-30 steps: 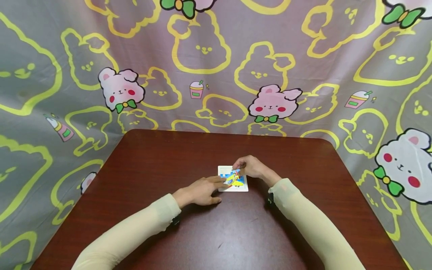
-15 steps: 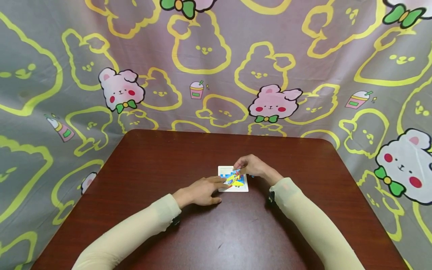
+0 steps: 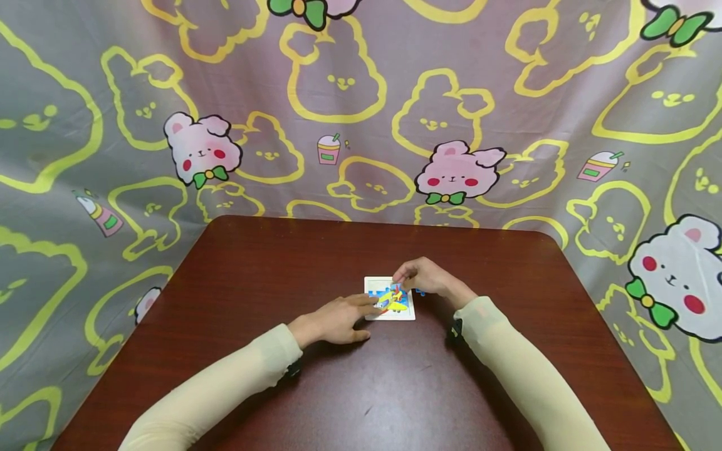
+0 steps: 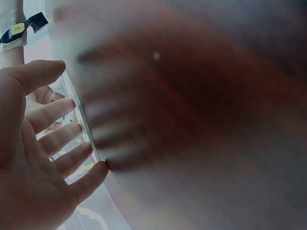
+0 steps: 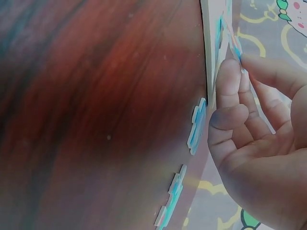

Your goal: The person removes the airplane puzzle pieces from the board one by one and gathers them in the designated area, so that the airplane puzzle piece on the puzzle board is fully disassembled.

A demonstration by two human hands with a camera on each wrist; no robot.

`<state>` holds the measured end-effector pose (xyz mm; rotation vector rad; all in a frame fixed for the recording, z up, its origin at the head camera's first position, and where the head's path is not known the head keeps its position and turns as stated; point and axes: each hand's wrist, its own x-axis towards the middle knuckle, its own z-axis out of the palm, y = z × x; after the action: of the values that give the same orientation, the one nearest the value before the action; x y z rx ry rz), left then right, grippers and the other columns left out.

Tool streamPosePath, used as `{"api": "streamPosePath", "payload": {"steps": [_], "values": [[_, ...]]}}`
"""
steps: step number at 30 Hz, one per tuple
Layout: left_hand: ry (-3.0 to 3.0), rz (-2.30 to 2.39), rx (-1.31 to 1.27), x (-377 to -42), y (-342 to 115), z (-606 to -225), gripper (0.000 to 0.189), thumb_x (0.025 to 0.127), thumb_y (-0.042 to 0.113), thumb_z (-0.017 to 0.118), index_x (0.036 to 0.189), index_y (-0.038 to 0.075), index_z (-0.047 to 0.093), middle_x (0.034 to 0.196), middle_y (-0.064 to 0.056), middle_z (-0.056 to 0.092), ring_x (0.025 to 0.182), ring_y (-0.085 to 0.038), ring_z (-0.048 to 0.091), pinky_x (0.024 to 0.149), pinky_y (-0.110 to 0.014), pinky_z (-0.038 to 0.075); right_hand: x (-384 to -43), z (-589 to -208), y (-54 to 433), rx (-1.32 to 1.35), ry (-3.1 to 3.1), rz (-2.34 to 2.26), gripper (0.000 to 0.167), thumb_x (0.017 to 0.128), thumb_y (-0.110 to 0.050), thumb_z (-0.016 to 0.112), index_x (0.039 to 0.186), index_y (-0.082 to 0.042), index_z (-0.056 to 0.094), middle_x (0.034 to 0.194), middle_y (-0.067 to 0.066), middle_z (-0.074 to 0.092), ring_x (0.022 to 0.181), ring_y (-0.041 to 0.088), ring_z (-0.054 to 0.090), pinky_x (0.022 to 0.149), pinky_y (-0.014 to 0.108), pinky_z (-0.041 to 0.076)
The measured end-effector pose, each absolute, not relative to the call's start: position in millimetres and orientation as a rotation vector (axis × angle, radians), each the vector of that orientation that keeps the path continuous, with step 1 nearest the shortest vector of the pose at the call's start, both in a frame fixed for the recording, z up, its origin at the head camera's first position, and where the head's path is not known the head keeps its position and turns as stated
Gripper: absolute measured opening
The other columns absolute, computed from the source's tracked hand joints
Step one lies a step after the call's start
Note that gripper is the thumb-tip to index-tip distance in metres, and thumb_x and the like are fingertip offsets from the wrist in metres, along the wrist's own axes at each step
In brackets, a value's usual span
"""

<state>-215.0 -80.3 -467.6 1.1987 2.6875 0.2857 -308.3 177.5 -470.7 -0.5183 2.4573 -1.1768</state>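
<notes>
A small white-framed jigsaw puzzle (image 3: 389, 316) lies flat on the table, its picture showing yellow and blue parts. My left hand (image 3: 338, 318) rests at its left side with straight, spread fingers, the fingertips over the picture. In the left wrist view, that hand (image 4: 43, 139) is palm-on with nothing gripped. At the puzzle's upper right corner, my right hand (image 3: 424, 277) pinches a puzzle piece (image 5: 235, 45) between thumb and finger, the piece tilted above the board. The fingers hide part of that piece and the corner beneath.
Two loose puzzle pieces lie on the table right of the board: one nearer piece (image 5: 196, 127) and one farther off (image 5: 171, 201). The brown table (image 3: 282, 263) extends all round, with a patterned curtain (image 3: 361, 94) behind it.
My right hand has shifted slightly right with the piece, uncovering more of the puzzle's upper part. A blue loose piece now shows beneath that hand. The left hand stays put.
</notes>
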Motion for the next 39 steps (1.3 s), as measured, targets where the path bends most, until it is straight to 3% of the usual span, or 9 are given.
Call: {"api": "streamPosePath", "payload": {"steps": [17,24,32,39], "values": [[2.677,0.273,1.25,-209.4,-81.2,-467.2,0.055,0.094,0.033,0.065,0.145,0.015,0.053,0.155,-0.006,0.047,0.147,-0.029,0.039,0.111,-0.055,0.043,-307.8,-466.9,194.6,-0.463,2.475,-1.212,0.018,0.085,-0.004,0.073,0.102,-0.008,0.076,0.093,0.006,0.075,0.08,0.013,0.063,0.069,0.031,0.052],[2.679,0.25,1.25,-207.9,-81.6,-467.5,0.056,0.095,0.035,0.064,0.146,0.015,0.053,0.155,-0.005,0.046,0.147,-0.03,0.039,0.112,-0.054,0.041,-310.5,-462.6,209.6,-0.448,2.484,-1.212,0.017,0.091,-0.009,0.068,0.108,-0.01,0.074,0.099,0.007,0.075,0.081,0.021,0.066,0.07,0.035,0.054],[2.68,0.254,1.239,-206.1,-81.3,-468.2,0.055,0.095,0.035,0.064,0.145,0.016,0.053,0.155,-0.004,0.047,0.148,-0.03,0.038,0.112,-0.057,0.04,-313.1,-459.2,229.1,-0.382,2.466,-1.271,0.02,0.091,-0.012,0.07,0.111,-0.01,0.073,0.105,0.009,0.073,0.087,0.02,0.069,0.077,0.035,0.056],[2.683,0.262,1.232,-206.1,-81.7,-468.1,0.055,0.094,0.035,0.064,0.145,0.016,0.054,0.156,-0.003,0.046,0.148,-0.028,0.038,0.113,-0.054,0.04,-314.7,-456.6,248.3,-0.312,2.486,-1.279,0.023,0.093,-0.014,0.069,0.115,-0.009,0.072,0.105,0.009,0.072,0.089,0.023,0.069,0.076,0.038,0.055]]}}
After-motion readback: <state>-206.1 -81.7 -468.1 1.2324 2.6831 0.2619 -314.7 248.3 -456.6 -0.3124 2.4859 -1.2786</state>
